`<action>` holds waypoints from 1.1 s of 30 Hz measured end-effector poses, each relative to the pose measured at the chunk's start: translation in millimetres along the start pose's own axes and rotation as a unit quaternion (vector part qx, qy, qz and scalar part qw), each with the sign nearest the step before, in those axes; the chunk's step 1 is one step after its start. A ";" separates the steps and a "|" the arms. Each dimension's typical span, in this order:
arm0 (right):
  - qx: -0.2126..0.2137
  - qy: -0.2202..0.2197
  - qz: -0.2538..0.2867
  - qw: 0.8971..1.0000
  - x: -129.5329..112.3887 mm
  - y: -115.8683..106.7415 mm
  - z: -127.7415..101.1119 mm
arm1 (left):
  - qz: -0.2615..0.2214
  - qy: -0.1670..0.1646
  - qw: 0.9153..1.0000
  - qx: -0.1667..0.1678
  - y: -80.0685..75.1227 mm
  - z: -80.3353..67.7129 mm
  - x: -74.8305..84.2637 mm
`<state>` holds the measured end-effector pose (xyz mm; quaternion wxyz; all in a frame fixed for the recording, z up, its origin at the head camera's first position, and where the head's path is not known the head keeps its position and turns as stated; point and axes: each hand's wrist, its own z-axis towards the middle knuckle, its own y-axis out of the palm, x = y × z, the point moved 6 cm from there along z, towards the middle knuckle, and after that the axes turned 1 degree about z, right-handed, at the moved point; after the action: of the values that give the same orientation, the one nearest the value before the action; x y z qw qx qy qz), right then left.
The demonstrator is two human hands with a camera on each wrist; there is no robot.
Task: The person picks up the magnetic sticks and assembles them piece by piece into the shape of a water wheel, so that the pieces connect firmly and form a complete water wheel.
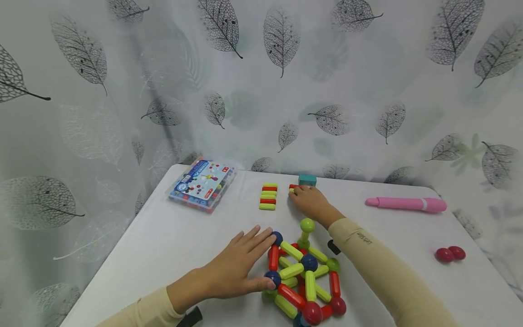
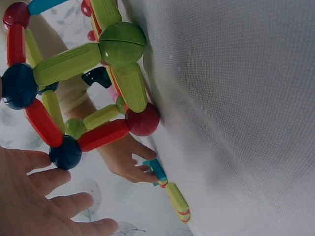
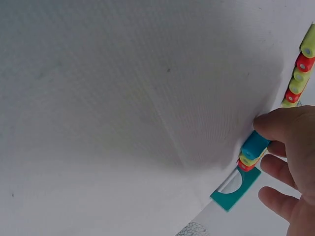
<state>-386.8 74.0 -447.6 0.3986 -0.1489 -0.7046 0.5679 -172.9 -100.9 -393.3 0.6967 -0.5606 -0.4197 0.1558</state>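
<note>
Far out beyond my left hand (image 1: 234, 268) sits the flat parts box (image 1: 203, 184), out of the way near the back edge of the surface (image 1: 163, 245). My left hand lies open, fingers straight, its fingertips and thumb touching the blue balls on the near side of the rod-and-ball frame (image 1: 304, 277), I judge to keep it from sliding while the other hand is busy. Ahead of the frame, a row of loose green and red rods (image 1: 268, 196) lies side by side, ready to pick from. Just past it, my right hand (image 1: 310, 202) reaches forward, fingers curled, pinching a blue rod (image 3: 255, 144) that sits atop a small stack of rods, with a teal block (image 1: 307, 180) just beyond. Well off to the right of that hand lie a pink pen-like stick (image 1: 406, 204) and two red balls (image 1: 449, 254).
</note>
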 end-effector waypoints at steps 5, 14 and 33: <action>0.008 0.002 0.019 1.000 -2.7 -0.6 0.3 | -0.002 0.000 1.000 0.000 0.5 -0.4 0.5; 0.005 0.008 0.049 0.999 -5.8 -2.4 0.4 | 0.000 -0.004 1.000 -0.002 2.2 -0.1 0.4; 0.075 -0.028 0.030 0.996 -1.1 -36.5 -28.1 | 0.002 -0.011 1.000 -0.005 1.1 1.5 -0.3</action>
<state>-356.7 81.0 -413.5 0.3714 -0.1231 -0.6661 0.6350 -173.9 -99.8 -394.4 0.6893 -0.5631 -0.4263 0.1615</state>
